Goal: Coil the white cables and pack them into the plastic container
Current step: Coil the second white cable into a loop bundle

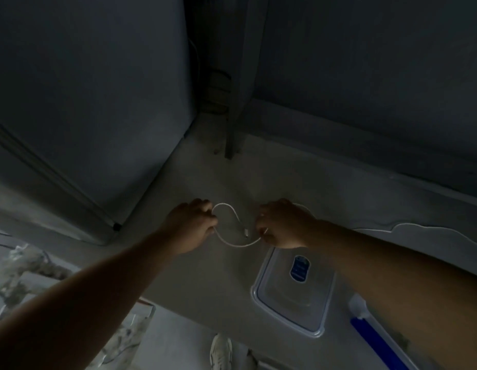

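Above the counter middle: left hand and right hand both pinched on white cable, slack loop between them. Near the counter's front edge, right side: plastic container, lidded.

Both forearms are bare and sleeveless; a pale sneaker shows below.

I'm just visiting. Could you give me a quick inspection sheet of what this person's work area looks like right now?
Surface: grey floor, dim light.
Job's things: white cable held in loops; clear lid with a blue label lies flat below the right hand.
Clutter: blue-and-white object beside the lid; white shoe.
Grippers: left hand and right hand both pinch the cable.
Cables: one connector end dangles between the hands.
Surroundings: grey cabinet, wall.
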